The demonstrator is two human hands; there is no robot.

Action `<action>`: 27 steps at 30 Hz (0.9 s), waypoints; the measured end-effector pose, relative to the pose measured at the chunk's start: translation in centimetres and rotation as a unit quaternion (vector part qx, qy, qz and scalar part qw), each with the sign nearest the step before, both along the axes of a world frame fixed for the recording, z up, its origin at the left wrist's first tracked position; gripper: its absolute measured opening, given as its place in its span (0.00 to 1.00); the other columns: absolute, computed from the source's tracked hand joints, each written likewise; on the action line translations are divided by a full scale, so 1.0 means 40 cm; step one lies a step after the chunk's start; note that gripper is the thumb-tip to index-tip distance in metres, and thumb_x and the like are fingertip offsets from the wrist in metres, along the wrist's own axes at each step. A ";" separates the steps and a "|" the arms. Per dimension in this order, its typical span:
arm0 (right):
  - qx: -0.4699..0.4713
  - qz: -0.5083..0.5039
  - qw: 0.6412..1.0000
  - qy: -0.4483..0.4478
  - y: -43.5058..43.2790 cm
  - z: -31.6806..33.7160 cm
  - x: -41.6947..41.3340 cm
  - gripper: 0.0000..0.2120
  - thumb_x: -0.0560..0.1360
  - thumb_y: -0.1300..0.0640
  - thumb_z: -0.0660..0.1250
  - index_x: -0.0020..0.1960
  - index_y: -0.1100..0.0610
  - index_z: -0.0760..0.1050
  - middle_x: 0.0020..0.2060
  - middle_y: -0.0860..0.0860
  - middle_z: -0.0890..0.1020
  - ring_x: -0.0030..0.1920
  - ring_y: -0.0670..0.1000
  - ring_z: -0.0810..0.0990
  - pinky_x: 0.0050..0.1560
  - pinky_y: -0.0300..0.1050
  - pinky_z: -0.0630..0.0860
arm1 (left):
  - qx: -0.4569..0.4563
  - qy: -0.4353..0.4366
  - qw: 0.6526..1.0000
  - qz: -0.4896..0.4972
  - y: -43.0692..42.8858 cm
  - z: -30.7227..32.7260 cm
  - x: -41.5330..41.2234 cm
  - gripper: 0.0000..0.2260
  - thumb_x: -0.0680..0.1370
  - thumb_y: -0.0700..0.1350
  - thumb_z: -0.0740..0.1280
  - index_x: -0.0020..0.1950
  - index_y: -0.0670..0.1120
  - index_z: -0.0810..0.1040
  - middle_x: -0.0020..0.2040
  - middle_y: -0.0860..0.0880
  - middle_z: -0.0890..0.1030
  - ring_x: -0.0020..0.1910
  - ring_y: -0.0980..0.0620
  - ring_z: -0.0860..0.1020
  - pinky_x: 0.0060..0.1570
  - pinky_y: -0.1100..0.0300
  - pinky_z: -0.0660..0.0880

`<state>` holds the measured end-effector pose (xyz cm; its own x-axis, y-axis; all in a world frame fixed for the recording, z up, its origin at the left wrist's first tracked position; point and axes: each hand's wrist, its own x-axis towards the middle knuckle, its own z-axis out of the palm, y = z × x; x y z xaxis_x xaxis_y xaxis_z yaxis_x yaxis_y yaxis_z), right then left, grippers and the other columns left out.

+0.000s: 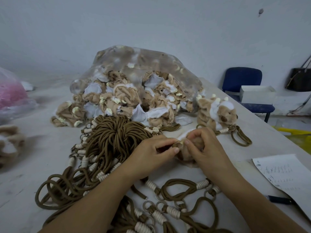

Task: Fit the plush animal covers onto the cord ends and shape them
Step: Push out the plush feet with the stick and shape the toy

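A tan and white plush animal cover [186,156] sits between my hands near the table's middle. My right hand [204,148] grips its body with curled fingers. My left hand [157,151] pinches its opening edge with thumb and fingers. A brown cord end runs under my left hand toward the cover; whether it is inside is hidden. A large pile of brown cords [116,140] with white wrapped ends lies left of my hands. More looped cords [178,199] lie in front. A finished plush animal [217,111] on a cord sits behind my right hand.
A clear plastic bag [134,78] spills several unturned plush covers across the white table [25,174]. A written paper sheet [286,175] and a pen [279,200] lie at right. Another plush piece [10,143] sits far left. A blue chair [244,81] stands beyond the table's right edge.
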<state>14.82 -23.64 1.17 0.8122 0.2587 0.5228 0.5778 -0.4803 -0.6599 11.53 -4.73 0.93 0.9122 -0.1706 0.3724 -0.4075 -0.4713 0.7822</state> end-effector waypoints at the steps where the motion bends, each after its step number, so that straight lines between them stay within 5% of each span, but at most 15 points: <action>1: 0.001 0.000 1.000 0.001 -0.001 0.000 0.001 0.07 0.75 0.55 0.68 0.46 0.45 0.70 0.48 0.42 0.72 0.52 0.36 0.71 0.48 0.27 0.66 | -0.002 0.013 1.000 -0.007 0.001 0.000 0.000 0.14 0.78 0.48 0.69 0.62 0.49 0.81 0.52 0.56 0.82 0.53 0.62 0.78 0.54 0.70 0.72; 7: 0.000 0.027 1.000 0.016 -0.010 0.008 -0.003 0.11 0.75 0.51 0.66 0.55 0.39 0.70 0.54 0.37 0.69 0.56 0.32 0.69 0.50 0.23 0.66 | -0.087 0.034 0.996 -0.002 0.000 0.006 -0.002 0.09 0.78 0.50 0.65 0.56 0.57 0.81 0.51 0.58 0.83 0.52 0.64 0.79 0.51 0.71 0.73; 10: -0.078 0.024 0.997 0.012 -0.008 0.005 0.001 0.17 0.73 0.52 0.67 0.61 0.45 0.71 0.54 0.41 0.68 0.53 0.37 0.71 0.49 0.30 0.71 | -0.156 0.052 0.986 -0.002 0.001 0.004 0.002 0.10 0.80 0.47 0.63 0.50 0.52 0.84 0.46 0.51 0.85 0.48 0.55 0.82 0.50 0.66 0.76; 13: -0.099 -0.023 0.995 -0.009 -0.002 0.007 0.007 0.07 0.74 0.57 0.66 0.51 0.49 0.73 0.47 0.44 0.71 0.42 0.45 0.73 0.43 0.38 0.72 | -0.161 0.046 0.986 -0.005 -0.008 0.005 0.000 0.11 0.78 0.52 0.62 0.50 0.54 0.84 0.45 0.53 0.85 0.46 0.58 0.82 0.49 0.68 0.76; 15: -0.004 -0.046 0.998 0.047 -0.013 0.010 0.016 0.05 0.76 0.56 0.64 0.44 0.47 0.71 0.39 0.45 0.75 0.37 0.43 0.74 0.34 0.31 0.69 | -0.147 0.030 0.988 0.023 -0.009 0.005 0.001 0.12 0.76 0.57 0.61 0.53 0.58 0.82 0.45 0.61 0.84 0.44 0.64 0.80 0.46 0.71 0.74; 17: 0.191 -0.037 0.968 0.161 -0.024 0.021 0.028 0.03 0.77 0.54 0.63 0.46 0.48 0.75 0.30 0.47 0.77 0.26 0.43 0.72 0.25 0.33 0.67 | -0.126 0.008 0.990 0.066 -0.005 0.001 0.005 0.16 0.75 0.60 0.59 0.56 0.58 0.80 0.39 0.64 0.80 0.38 0.65 0.77 0.42 0.72 0.72; 19: 0.415 -0.009 0.877 0.241 -0.044 0.039 0.050 0.05 0.79 0.55 0.63 0.52 0.54 0.76 0.28 0.48 0.76 0.24 0.42 0.69 0.21 0.35 0.67 | -0.107 -0.016 0.989 0.098 0.000 -0.003 0.008 0.19 0.75 0.61 0.56 0.58 0.55 0.80 0.38 0.65 0.78 0.37 0.65 0.76 0.42 0.73 0.70; 21: 0.560 0.010 0.792 0.243 -0.077 0.055 0.076 0.11 0.80 0.56 0.62 0.60 0.58 0.74 0.37 0.51 0.79 0.28 0.42 0.74 0.26 0.35 0.73 | -0.095 -0.018 0.990 0.104 0.001 -0.008 0.011 0.18 0.77 0.60 0.56 0.59 0.56 0.79 0.40 0.60 0.78 0.37 0.63 0.75 0.43 0.73 0.70; 24: 0.582 -0.018 0.782 0.220 -0.111 0.040 0.098 0.21 0.78 0.52 0.66 0.67 0.62 0.69 0.51 0.55 0.81 0.40 0.45 0.82 0.39 0.36 0.79 | -0.063 -0.013 0.993 0.100 0.000 -0.019 0.016 0.13 0.81 0.52 0.58 0.60 0.54 0.79 0.43 0.55 0.78 0.37 0.59 0.76 0.43 0.71 0.71; 27: 0.536 -0.141 0.803 0.221 -0.117 -0.001 0.115 0.21 0.78 0.51 0.65 0.66 0.61 0.67 0.50 0.53 0.80 0.40 0.44 0.83 0.36 0.35 0.78 | -0.048 -0.001 0.995 0.089 0.000 -0.027 0.016 0.12 0.82 0.50 0.59 0.61 0.55 0.78 0.46 0.56 0.78 0.37 0.60 0.77 0.42 0.73 0.71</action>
